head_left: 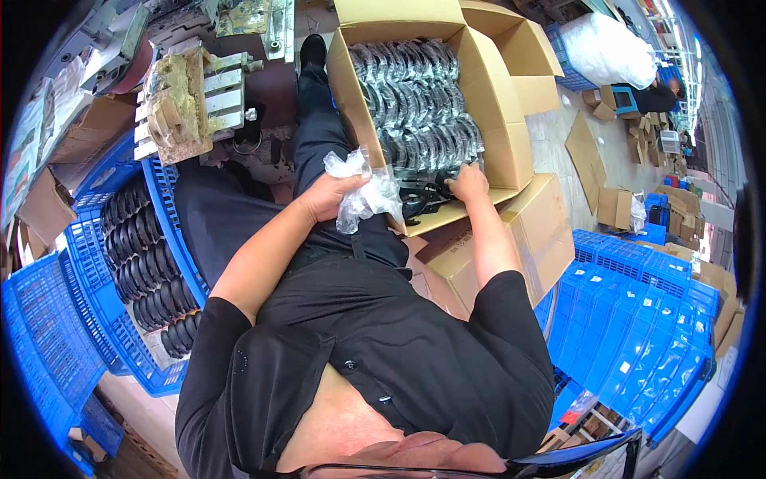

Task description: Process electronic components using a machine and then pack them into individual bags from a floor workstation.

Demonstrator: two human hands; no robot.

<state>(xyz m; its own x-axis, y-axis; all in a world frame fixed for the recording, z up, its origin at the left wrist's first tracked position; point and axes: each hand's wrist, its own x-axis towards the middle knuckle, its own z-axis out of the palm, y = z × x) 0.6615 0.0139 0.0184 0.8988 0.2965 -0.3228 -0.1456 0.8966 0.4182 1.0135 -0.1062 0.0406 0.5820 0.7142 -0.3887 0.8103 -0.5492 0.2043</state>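
Note:
My left hand (323,197) is closed around a bunch of crumpled clear plastic bags (373,199) over my lap, beside the box's near left edge. An open cardboard box (501,100) stands in front of me. Rows of black curved parts (411,104), wrapped in clear plastic, fill most of it. My right hand (471,185) reaches into the near right corner. Its fingers are closed on a black part (435,190) there, partly hidden by the hand. The black parts at this near end lie looser than the rows behind.
At my left, a blue crate (171,199) holds rows of bare black curved parts (148,247). A metal machine fixture (223,96) stands beyond it. A closed carton (519,239) sits at right, near stacked blue crates (630,319). Another person (658,97) is far right.

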